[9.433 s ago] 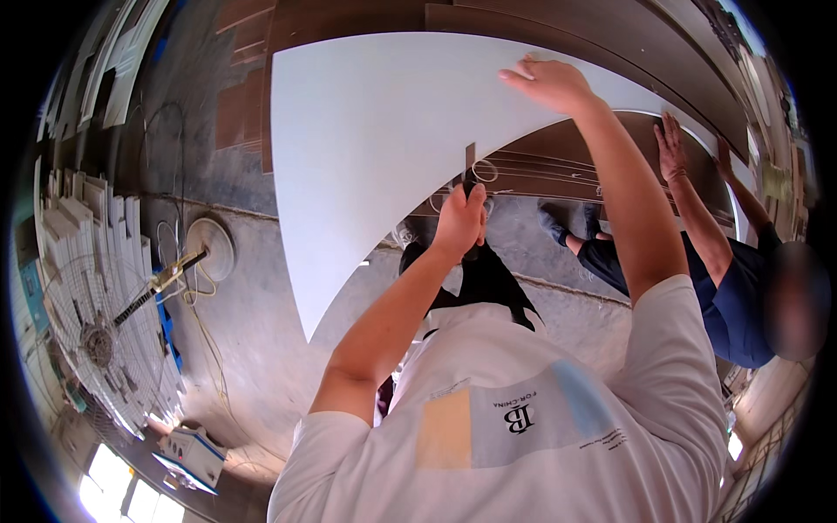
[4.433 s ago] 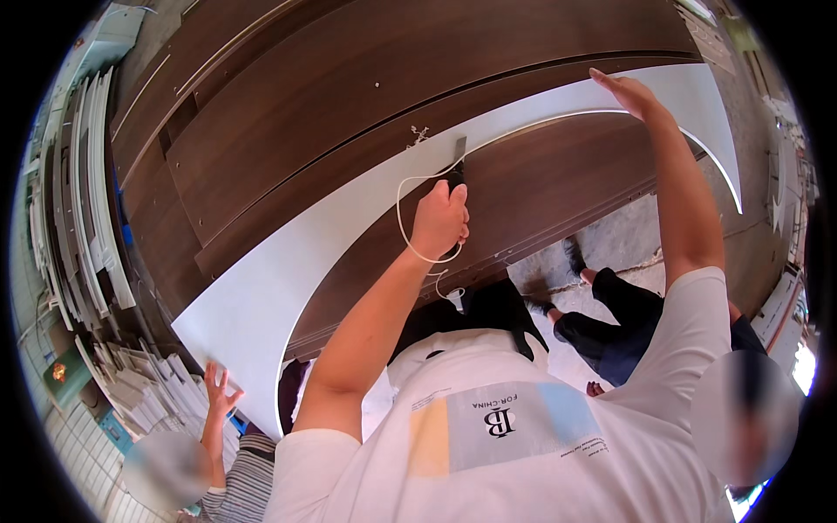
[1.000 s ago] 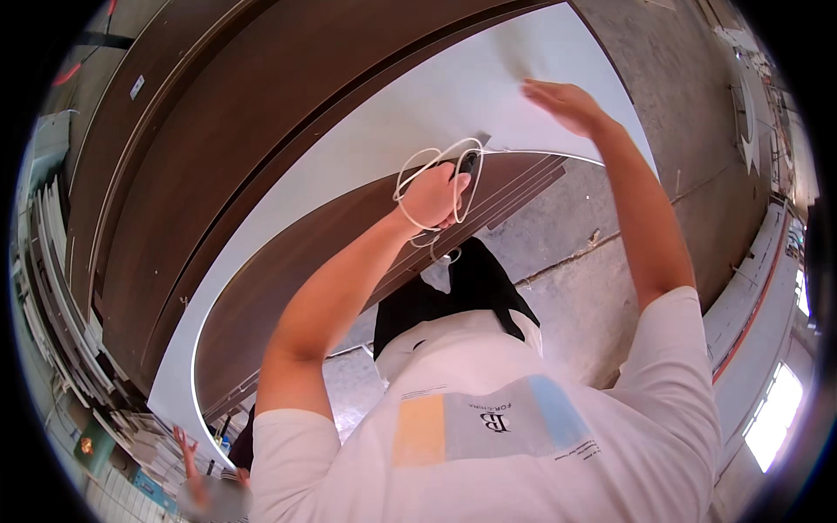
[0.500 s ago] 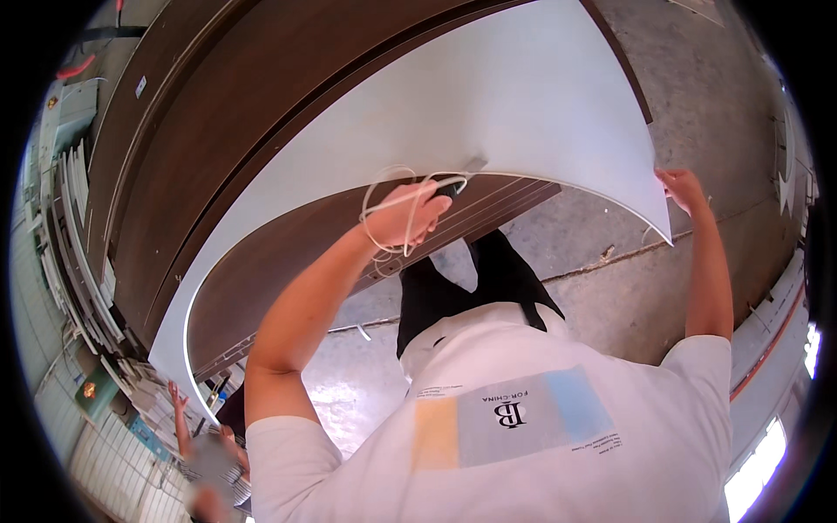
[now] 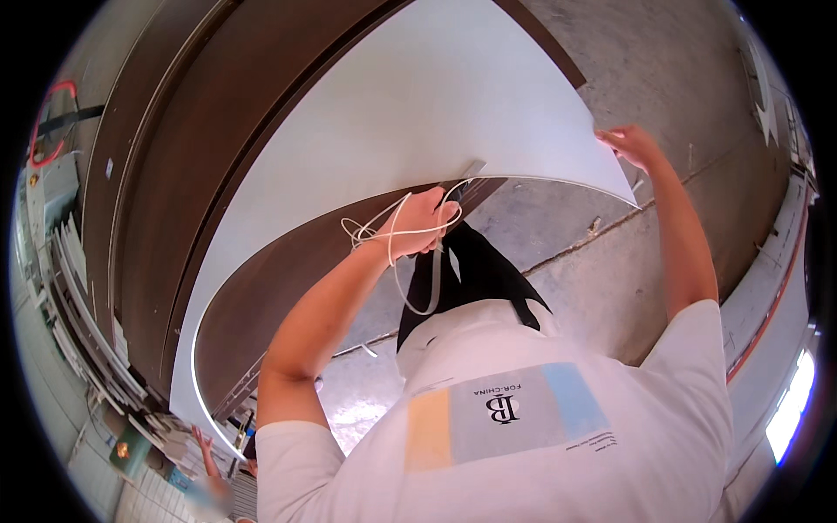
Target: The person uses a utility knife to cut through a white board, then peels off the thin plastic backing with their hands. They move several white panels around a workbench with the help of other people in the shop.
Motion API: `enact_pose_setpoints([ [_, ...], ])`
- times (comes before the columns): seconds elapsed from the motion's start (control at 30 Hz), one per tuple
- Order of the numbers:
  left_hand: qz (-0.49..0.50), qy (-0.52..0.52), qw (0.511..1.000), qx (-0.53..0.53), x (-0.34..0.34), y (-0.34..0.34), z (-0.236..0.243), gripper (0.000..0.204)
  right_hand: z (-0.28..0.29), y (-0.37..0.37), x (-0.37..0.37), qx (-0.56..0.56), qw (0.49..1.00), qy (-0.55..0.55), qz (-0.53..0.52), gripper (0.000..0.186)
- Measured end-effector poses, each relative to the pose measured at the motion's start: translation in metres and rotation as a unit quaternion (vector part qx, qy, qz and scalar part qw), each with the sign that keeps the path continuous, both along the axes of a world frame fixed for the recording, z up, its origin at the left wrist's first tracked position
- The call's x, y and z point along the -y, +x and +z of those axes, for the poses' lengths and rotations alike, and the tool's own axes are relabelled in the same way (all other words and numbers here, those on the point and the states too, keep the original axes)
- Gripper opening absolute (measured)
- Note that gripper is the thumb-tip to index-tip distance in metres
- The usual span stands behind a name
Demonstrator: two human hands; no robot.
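A large, thin white sheet [image 5: 392, 105] with a curved near edge lies over dark brown panels. My left hand [image 5: 414, 225] is closed around a dark-handled tool with a flat metal blade [image 5: 474, 168], whose tip rests at the sheet's near edge. Thin pale cord-like strip [image 5: 356, 230] loops loosely over this hand and hangs below it. At the sheet's right end, my right hand [image 5: 635, 146] pinches the edge between thumb and fingers. The tool's handle is mostly hidden in my left fist.
Dark brown panels [image 5: 187, 148] are stacked beneath and beyond the sheet. Long boards [image 5: 87, 305] stand at the left. Another person's hand [image 5: 203, 440] shows at the lower left, near the sheet's far left end. Concrete floor [image 5: 645, 261] spreads at the right.
The view has shifted, and the sheet now sits further left in it. My left hand with the tool is closer to the sheet's right corner, and the strip loops hang lower.
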State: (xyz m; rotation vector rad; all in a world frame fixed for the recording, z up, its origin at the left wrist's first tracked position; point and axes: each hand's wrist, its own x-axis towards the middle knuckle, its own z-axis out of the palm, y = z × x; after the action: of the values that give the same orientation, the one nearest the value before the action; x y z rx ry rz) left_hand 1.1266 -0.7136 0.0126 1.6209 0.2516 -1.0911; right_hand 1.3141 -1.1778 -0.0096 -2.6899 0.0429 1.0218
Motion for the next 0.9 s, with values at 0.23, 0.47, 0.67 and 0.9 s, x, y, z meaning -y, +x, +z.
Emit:
enact_pose_setpoints([
  [0.23,-0.022,-0.08,0.993,0.084,0.081,0.02,-0.028,0.025,-0.003,-0.001,0.01,0.004,0.999,0.033,0.001,0.071],
  [0.47,-0.046,-0.08,0.994,0.052,0.146,0.027,-0.036,0.03,0.0,0.003,0.001,-0.011,0.999,0.018,0.048,0.071],
  [0.67,-0.067,-0.067,0.995,0.024,0.2,0.034,-0.032,0.029,-0.007,0.008,0.008,-0.023,0.996,0.069,0.054,0.068],
  [0.9,-0.068,-0.048,0.995,0.058,0.261,0.024,-0.045,0.032,-0.006,0.01,0.008,-0.035,0.992,0.112,0.051,0.064],
])
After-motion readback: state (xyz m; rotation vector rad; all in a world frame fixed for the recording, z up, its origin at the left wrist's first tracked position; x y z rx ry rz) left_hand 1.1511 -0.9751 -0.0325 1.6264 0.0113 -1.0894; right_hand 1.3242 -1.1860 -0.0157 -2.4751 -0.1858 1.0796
